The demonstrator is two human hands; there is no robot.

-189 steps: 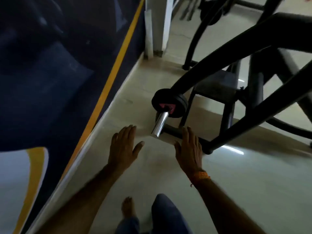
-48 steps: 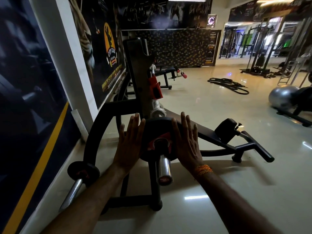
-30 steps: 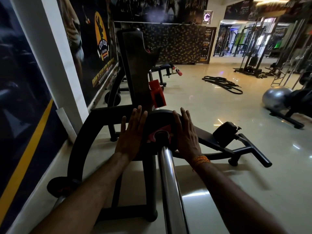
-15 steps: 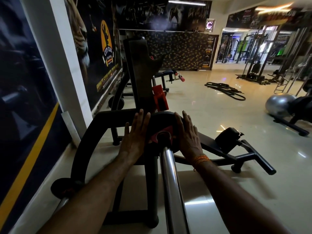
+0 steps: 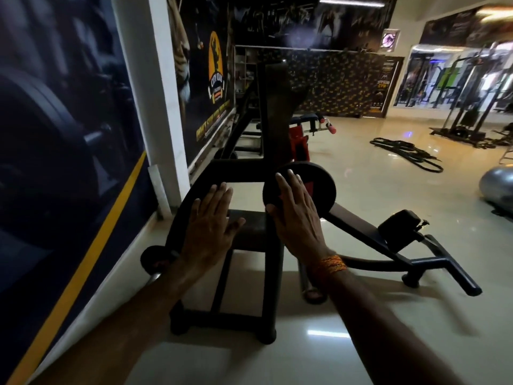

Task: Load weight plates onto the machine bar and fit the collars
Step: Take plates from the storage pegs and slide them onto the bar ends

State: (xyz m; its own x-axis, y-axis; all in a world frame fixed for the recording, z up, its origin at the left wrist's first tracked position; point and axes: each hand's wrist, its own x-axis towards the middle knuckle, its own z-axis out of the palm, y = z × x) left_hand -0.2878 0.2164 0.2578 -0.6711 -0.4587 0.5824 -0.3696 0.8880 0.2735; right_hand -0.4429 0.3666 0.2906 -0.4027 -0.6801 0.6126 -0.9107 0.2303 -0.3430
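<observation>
A black weight plate (image 5: 315, 190) with a red hub mark sits on the upper bar of the black machine frame (image 5: 222, 173). My right hand (image 5: 298, 218) is flat with fingers apart, and its fingertips overlap the plate's left part. My left hand (image 5: 211, 226) hovers with fingers spread to the left of the plate, over the curved frame, holding nothing. The chrome bar end (image 5: 312, 291) shows dimly below my right wrist. A second black plate (image 5: 155, 259) sits on the lower bar near the wall. No collar is in sight.
A wall with posters and a white pillar (image 5: 163, 107) runs close on the left. A padded lever arm (image 5: 399, 232) of the machine stretches right across the glossy floor. Battle ropes (image 5: 408, 151), a grey exercise ball (image 5: 497, 187) and other gym machines stand farther off.
Both hands lay flat on either side of the upper plate; now the left hand has come off it and moved left. The view has pulled back and shifted, so the bar looks shorter.
</observation>
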